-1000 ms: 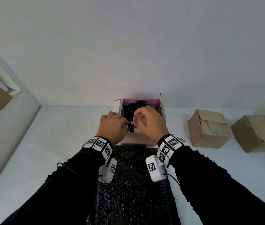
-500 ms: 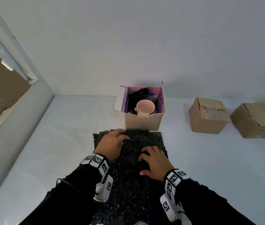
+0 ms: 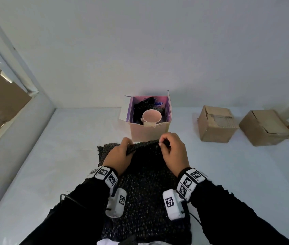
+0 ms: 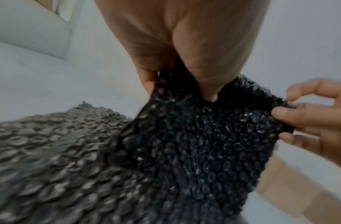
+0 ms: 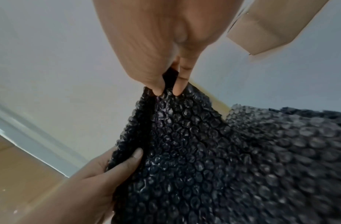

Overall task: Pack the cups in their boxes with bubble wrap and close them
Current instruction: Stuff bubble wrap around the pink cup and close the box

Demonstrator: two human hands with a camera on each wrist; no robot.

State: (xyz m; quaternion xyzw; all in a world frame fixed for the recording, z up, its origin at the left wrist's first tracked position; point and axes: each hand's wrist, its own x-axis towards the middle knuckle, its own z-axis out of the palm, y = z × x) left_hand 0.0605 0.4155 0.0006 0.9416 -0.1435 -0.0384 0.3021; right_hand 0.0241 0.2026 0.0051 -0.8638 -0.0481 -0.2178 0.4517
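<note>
A pink cup (image 3: pixel 152 116) stands inside an open cardboard box (image 3: pixel 149 132) with a purple lining, at the back of the table. Black bubble wrap (image 3: pixel 145 183) lies in front of that box, in more than one layer. My left hand (image 3: pixel 120 152) pinches the far left corner of the top sheet (image 4: pixel 204 136) and lifts it. My right hand (image 3: pixel 173 151) pinches the far right corner (image 5: pixel 169 84) between thumb and fingers. The lifted edge hangs just in front of the box.
Two closed cardboard boxes (image 3: pixel 217 123) (image 3: pixel 266 127) sit to the right on the white table (image 3: pixel 60 156). A wall runs behind the boxes and a ledge with a window frame (image 3: pixel 16 80) rises on the left.
Both hands left the cup in the box, came back to the bubble wrap, pressed on it, and now pinch and lift its far edge.
</note>
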